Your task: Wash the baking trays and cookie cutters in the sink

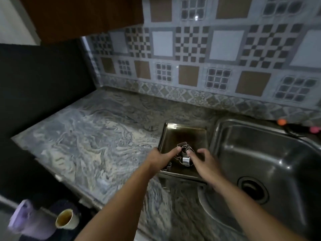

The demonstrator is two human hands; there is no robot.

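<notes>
A square metal baking tray [184, 134] lies on the marble counter just left of the steel sink [271, 153]. Several thin metal cookie cutters [184, 154] lie in the tray's near half. My left hand [161, 158] rests over the tray's left rim, its thumb reaching onto the cutters. My right hand [202, 160] is over the tray's near right part, with fingertips touching the cutters. Whether either hand has a firm grip on a cutter is unclear. The sink basin holds nothing and its drain [253, 189] is visible.
The marble counter [90, 136] stretches to the left. A patterned tiled wall [199, 66] rises behind. Small orange and pink objects [282, 122] sit at the sink's far rim. Below the counter edge at lower left stand a cup [66, 219] and a purple container [29, 220].
</notes>
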